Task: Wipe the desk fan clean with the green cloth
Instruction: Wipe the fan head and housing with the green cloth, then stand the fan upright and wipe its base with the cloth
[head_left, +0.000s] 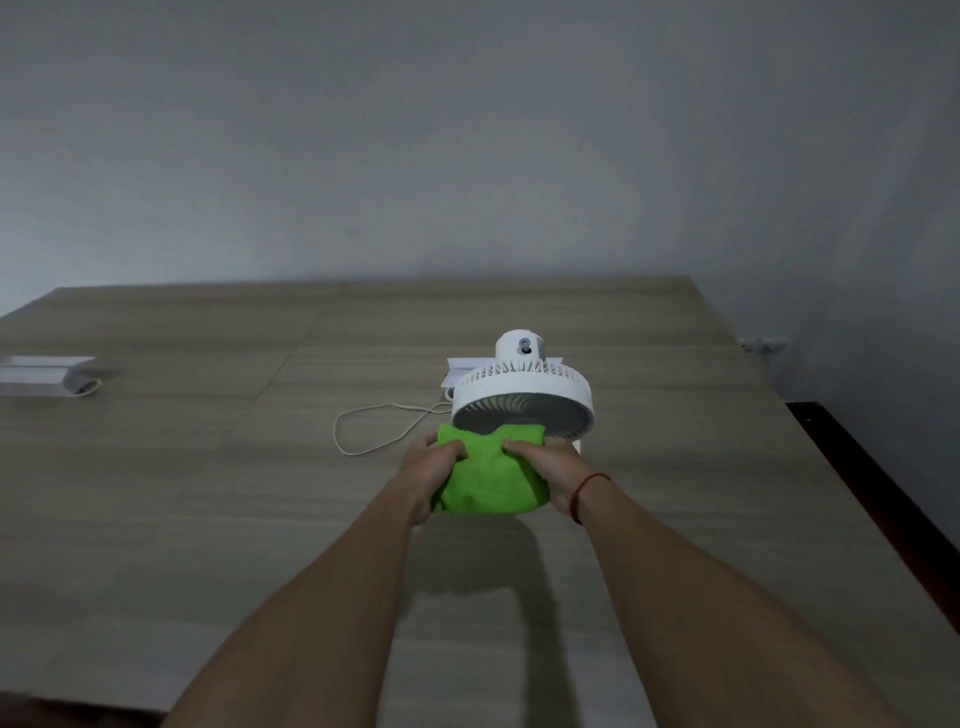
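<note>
Cloth (488, 478) before fan (522, 397) on table (208, 467)

green cloth (485, 475) covers the desk fan's (522, 395) lower grille and base | both palms hidden under cloth | white box (36, 375) cut off at left edge, blurred | wall socket (762, 343) too small to read | elbows run out of frame

A bright green cloth (488, 478) is seen between the hands; beyond it, a white fan (522, 395) with cream cord (374, 426). The counter (208, 493) is streaked grey-brown woodgrain.
</note>
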